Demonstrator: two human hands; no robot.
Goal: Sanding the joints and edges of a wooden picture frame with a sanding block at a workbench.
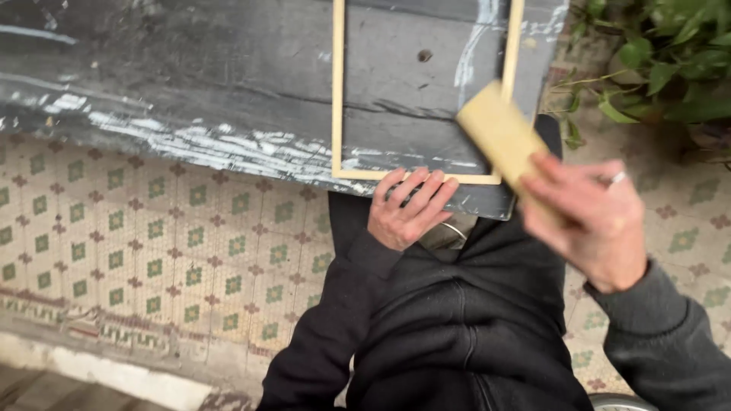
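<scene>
bench [190,68]: dark, weathered boards, streaked with white paint along the near edge, a small hole in the top | on bench: pale wooden frame [338,91], lying flat, its near rail at the bench's front edge | floor [152,251]: patterned tiles, green and brown motifs, under the bench

Count: one wooden frame [423,91], one tan block [501,137], one dark tabletop [190,76], two hands, left [407,209] and right [590,221], one ring [617,179], one leafy plant [662,53].
</scene>
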